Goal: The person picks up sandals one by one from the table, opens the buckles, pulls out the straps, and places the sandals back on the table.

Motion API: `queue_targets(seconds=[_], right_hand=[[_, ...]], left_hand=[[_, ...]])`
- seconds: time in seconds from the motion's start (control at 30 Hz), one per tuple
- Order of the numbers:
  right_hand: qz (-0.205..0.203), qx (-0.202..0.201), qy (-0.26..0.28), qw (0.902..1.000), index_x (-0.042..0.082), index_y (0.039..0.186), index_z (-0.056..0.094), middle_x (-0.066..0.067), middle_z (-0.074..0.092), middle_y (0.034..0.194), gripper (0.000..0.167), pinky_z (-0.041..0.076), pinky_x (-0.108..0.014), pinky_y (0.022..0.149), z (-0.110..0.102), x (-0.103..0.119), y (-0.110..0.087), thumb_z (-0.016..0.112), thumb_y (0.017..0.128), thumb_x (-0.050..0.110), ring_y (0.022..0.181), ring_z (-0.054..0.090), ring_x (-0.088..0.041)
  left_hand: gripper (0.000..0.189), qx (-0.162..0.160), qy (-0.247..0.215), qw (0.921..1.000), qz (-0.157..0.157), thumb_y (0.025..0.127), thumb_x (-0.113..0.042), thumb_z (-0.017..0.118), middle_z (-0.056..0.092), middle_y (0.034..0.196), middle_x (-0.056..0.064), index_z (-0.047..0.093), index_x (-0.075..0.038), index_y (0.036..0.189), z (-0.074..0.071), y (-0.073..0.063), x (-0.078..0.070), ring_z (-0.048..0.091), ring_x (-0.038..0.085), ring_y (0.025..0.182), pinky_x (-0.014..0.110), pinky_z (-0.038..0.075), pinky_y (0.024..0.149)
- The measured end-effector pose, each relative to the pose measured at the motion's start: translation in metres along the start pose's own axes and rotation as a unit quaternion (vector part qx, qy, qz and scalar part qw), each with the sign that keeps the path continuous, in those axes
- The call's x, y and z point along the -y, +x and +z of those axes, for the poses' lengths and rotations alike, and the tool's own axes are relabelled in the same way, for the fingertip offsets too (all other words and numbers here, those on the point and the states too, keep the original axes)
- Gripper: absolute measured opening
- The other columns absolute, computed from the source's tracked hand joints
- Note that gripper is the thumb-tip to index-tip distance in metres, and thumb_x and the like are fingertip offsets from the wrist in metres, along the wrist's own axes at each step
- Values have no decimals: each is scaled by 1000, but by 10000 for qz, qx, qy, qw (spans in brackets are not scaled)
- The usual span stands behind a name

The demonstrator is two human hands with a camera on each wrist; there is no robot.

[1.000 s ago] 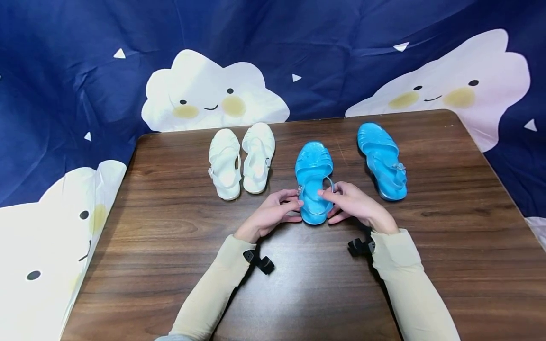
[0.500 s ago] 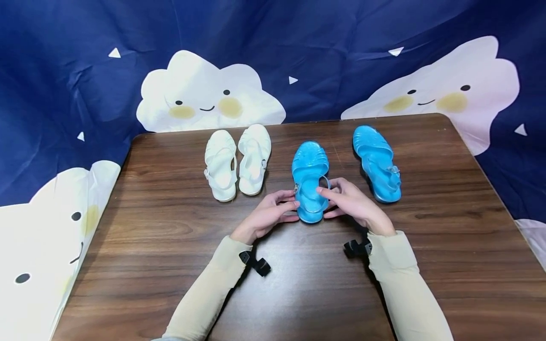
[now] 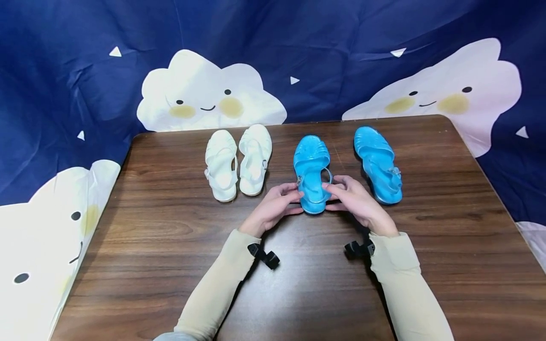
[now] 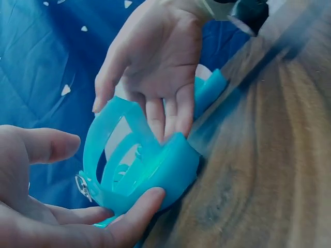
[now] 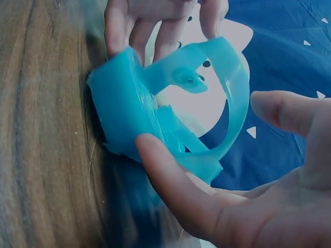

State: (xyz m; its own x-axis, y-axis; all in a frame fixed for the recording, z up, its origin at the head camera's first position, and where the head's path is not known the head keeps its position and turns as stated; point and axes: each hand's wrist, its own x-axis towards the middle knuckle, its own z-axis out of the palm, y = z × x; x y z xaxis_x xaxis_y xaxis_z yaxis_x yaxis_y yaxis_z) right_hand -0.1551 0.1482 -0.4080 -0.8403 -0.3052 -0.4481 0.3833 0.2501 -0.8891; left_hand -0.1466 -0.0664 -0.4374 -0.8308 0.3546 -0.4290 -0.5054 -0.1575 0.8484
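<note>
A blue jelly sandal (image 3: pixel 313 158) lies on the brown table, toe toward the back edge, between my two hands. My left hand (image 3: pixel 275 208) touches its left side near the buckle and heel. From the other side, my right hand (image 3: pixel 353 199) rests its fingers along the heel. In the left wrist view, the left thumb stands apart from the sandal (image 4: pixel 170 168) while the lower fingers touch it. The right wrist view likewise has the right thumb away from the strap, with a finger against the heel (image 5: pixel 121 103). The second blue sandal (image 3: pixel 377 166) lies to the right, angled.
A pair of white sandals (image 3: pixel 222 166) lies side by side to the left of the hands. The wooden table (image 3: pixel 149 246) ends at a dark blue cloth (image 3: pixel 315 28) printed with clouds. Black wrist cameras (image 3: pixel 264 256) hang below both wrists.
Both hands have moved the blue sandal between them slightly away, toward the table's back edge. The other sandals stay in place on the table; the head view shifted a little.
</note>
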Motion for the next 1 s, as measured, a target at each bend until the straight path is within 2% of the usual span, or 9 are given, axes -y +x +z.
queue_targets(seconds=[0.13, 0.23, 0.4, 0.63, 0.83, 1.0], right_hand=[[-79, -100, 177, 9998, -6, 150, 13, -28, 39, 141, 74, 53, -40, 92, -1, 0, 1, 53, 99, 31, 120, 49, -32], [-167, -204, 224, 9994, -8, 148, 21, -28, 42, 140, 68, 52, -41, 93, -1, -2, 2, 52, 99, 29, 121, 50, -33], [-268, -371, 270, 9986, -7, 145, 29, -25, 45, 137, 60, 51, -40, 95, -1, -3, 3, 51, 100, 24, 118, 53, -28], [-700, -569, 188, 9957, -8, 144, 34, -28, 46, 140, 52, 50, -41, 95, 1, -3, 2, 50, 100, 16, 118, 57, -26], [-900, -605, -118, 9940, -7, 143, 37, -27, 48, 140, 50, 51, -38, 95, 1, -5, 3, 51, 99, 12, 110, 61, -15], [-961, -471, -236, 9940, -6, 145, 34, -26, 47, 141, 52, 51, -28, 93, 2, -6, 4, 51, 99, 12, 120, 56, -24]], left_hand=[[56, -115, -67, 9999, 6, 96, -9, 54, 45, 134, 18, 31, 3, 145, 0, 7, -1, 53, 23, 106, 46, 49, 99], [55, -133, -140, 9998, 9, 96, -10, 54, 48, 130, 16, 31, 3, 145, -1, 10, -3, 53, 22, 104, 46, 48, 101], [53, -256, -296, 9992, 45, 96, -9, 54, 50, 129, 16, 33, 3, 144, 0, 15, -6, 55, 21, 103, 47, 47, 102], [53, -346, -385, 9985, 186, 96, -8, 53, 46, 136, 16, 33, 3, 144, 3, 18, -6, 53, 21, 108, 45, 46, 103], [57, -356, -416, 9982, 234, 96, -8, 54, 42, 142, 17, 30, 3, 146, 6, 17, -6, 50, 23, 117, 44, 45, 105], [57, -363, -492, 9978, 253, 95, -8, 54, 41, 142, 18, 30, 3, 146, 6, 18, -5, 49, 25, 120, 45, 44, 105]])
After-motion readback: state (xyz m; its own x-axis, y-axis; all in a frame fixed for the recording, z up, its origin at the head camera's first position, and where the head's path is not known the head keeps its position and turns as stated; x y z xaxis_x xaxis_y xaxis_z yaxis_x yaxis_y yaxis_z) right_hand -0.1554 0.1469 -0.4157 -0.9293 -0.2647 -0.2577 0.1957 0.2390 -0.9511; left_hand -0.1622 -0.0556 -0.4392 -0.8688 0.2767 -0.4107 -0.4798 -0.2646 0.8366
